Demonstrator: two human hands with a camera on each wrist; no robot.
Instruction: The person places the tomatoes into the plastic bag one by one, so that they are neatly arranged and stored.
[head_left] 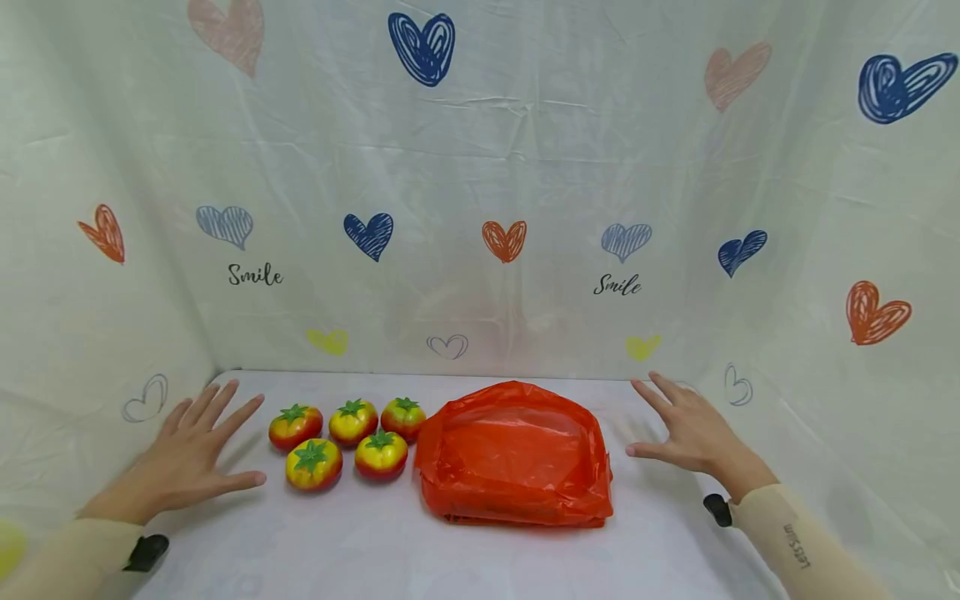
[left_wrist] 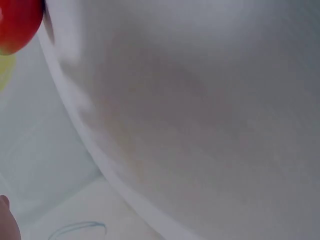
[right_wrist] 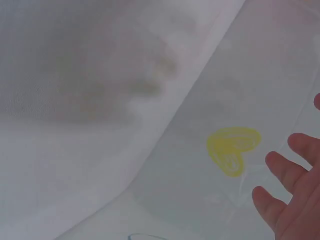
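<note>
White tabletop (head_left: 360, 550), five tomatoes (head_left: 352, 428), one bag (head_left: 517, 458)

Five fruits (head_left: 353, 425) sit on the table (head_left: 360, 550) in two rows, three behind and two in front. The front-left fruit (head_left: 313, 468) lies before the gap between the rear-left fruit (head_left: 296, 429) and the rear-middle one; the front-right fruit (head_left: 382, 457) lies before the gap between the rear-middle one and the rear-right fruit (head_left: 403, 421). Just right of the group lies a bag (head_left: 517, 454); whether it touches them is unclear. Of the hands, the left hand (head_left: 187, 457) is left of the fruits, the right hand (head_left: 693, 433) right of the bag, both apart from them. A sheet (head_left: 465, 300) hangs behind the table and along both sides
</note>
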